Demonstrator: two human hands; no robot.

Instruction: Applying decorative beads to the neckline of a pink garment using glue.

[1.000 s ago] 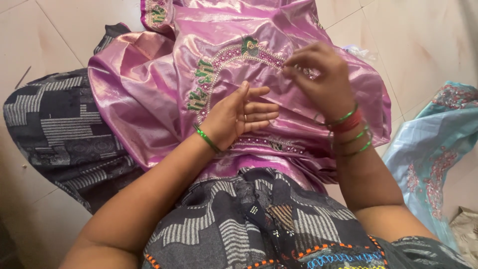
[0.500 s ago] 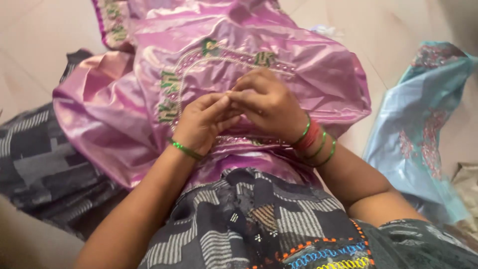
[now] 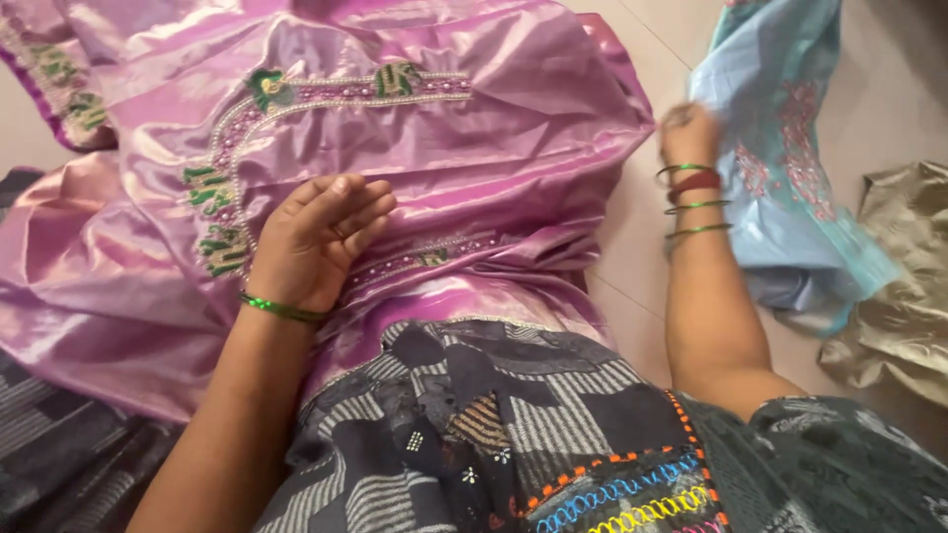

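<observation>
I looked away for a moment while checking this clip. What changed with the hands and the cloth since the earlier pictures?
The right hand left the pink satin garment, where it had worked close against the left, and swung out to the right, reaching the light blue embroidered cloth; its grip there is too blurred to tell. The left hand stayed flat and open on the pink garment, which still lies over the lap.

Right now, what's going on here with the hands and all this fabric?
A person sits on a tiled floor with a shiny purple embroidered garment spread over the lap. The left hand lies flat on it, fingers together, beside the green and beaded trim. The right hand is off to the side, at the edge of a light blue embroidered cloth; it is blurred, so whether it grips the cloth cannot be told. A beige cloth lies further right.
</observation>
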